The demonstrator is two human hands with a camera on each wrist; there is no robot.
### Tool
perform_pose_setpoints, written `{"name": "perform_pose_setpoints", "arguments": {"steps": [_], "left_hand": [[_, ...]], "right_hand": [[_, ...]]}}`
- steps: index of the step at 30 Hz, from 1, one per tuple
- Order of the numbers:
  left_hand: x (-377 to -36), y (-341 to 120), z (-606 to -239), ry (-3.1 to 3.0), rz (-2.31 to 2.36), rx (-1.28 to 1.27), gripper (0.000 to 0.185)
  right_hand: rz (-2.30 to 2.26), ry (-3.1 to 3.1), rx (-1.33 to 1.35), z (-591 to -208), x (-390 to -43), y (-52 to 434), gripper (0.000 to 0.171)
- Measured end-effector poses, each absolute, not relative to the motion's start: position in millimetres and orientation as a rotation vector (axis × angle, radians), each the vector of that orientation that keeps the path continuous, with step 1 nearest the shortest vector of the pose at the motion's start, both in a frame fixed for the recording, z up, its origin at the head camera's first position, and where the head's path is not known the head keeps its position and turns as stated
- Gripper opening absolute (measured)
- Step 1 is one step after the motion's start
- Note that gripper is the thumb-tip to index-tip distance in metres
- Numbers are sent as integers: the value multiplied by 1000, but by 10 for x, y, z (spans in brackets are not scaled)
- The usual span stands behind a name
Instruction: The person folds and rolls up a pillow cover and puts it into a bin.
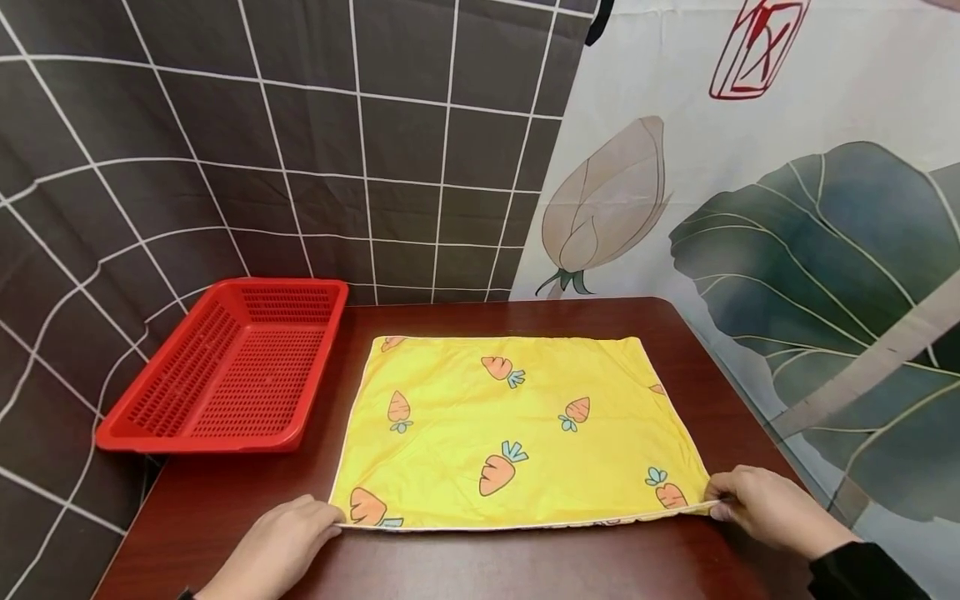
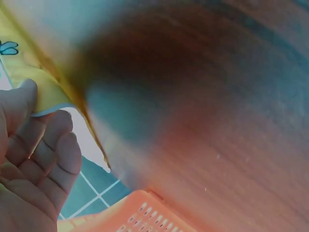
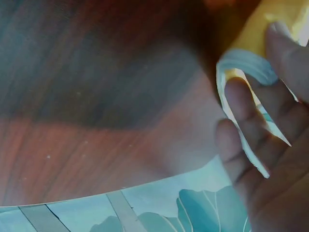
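A yellow cloth (image 1: 450, 433) printed with carrots lies spread flat on the brown table, its pale-edged near side facing me. It looks like a pillowcase, though its kind is not certain. My left hand (image 1: 288, 533) pinches the near left corner; in the left wrist view the thumb and fingers of the left hand (image 2: 38, 159) take the cloth edge between them. At the near right corner my right hand (image 1: 772, 508) pinches the hem. The right wrist view shows the hem curving between thumb and fingers of the right hand (image 3: 270, 130), slightly lifted.
A red perforated plastic basket (image 1: 311, 408) stands at the table's left side, left of the cloth. The table (image 1: 525, 558) has a rounded far right corner. Behind it hang a dark gridded curtain (image 1: 315, 133) and a white hanging (image 1: 630, 75) with lotus pictures.
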State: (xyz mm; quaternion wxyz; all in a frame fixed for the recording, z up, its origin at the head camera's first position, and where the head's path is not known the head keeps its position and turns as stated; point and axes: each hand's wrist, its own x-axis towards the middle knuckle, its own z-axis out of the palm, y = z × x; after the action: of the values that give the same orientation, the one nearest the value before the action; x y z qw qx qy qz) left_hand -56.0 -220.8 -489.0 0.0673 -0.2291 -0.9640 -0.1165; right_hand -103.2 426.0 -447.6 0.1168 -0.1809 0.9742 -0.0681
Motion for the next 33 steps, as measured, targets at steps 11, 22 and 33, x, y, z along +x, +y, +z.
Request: {"name": "perform_pose_setpoints", "arguments": {"steps": [11, 22, 33], "left_hand": [[-569, -2282, -4777, -2992, -363, -665, 17], [-579, -2345, -4654, -3303, -483, -549, 20], [-583, -2440, -4373, -3003, -361, -683, 18]], "right_hand": [[-451, 2617, -412, -4413, -1069, 4295, 13], [-554, 2476, -334, -4385, -1071, 4289, 9], [-540, 2519, -365, -4081, -1234, 4294, 5]]}}
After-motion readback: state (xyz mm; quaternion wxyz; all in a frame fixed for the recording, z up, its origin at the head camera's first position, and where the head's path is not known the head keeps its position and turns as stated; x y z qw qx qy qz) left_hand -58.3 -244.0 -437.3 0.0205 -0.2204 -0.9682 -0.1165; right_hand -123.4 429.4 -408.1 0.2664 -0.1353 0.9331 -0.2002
